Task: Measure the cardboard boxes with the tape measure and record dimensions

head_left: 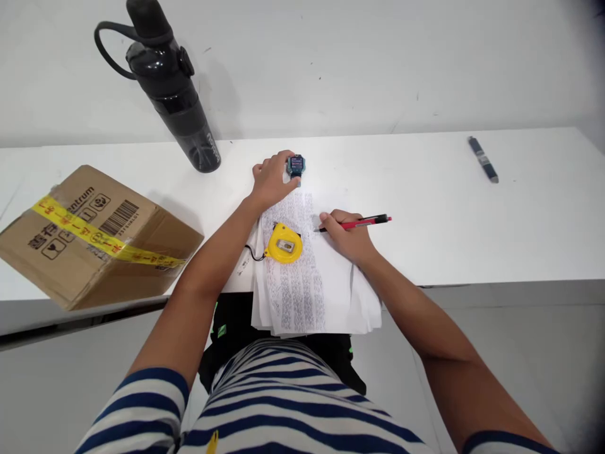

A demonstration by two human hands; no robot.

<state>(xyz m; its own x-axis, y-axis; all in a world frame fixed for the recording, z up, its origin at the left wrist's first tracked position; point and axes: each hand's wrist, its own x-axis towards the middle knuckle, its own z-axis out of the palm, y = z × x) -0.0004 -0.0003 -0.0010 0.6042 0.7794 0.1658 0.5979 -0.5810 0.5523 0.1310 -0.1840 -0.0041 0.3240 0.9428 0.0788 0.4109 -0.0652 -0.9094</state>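
Note:
A small smartwatch with a lit screen lies beyond the top of the papers, gripped at its left side between the thumb and fingers of my left hand. In my right hand is a red and black pen, its tip at the written columns. Under that hand lies a stack of white paper sheets, the top one filled with dense handwriting on its left half. A yellow tape measure with a black wrist cord rests on the sheets between my forearms.
A cardboard box with yellow tape stands at the left, over the front edge of the white table. Behind it is a tall black bottle near the wall. A dark pen-like object lies at the far right.

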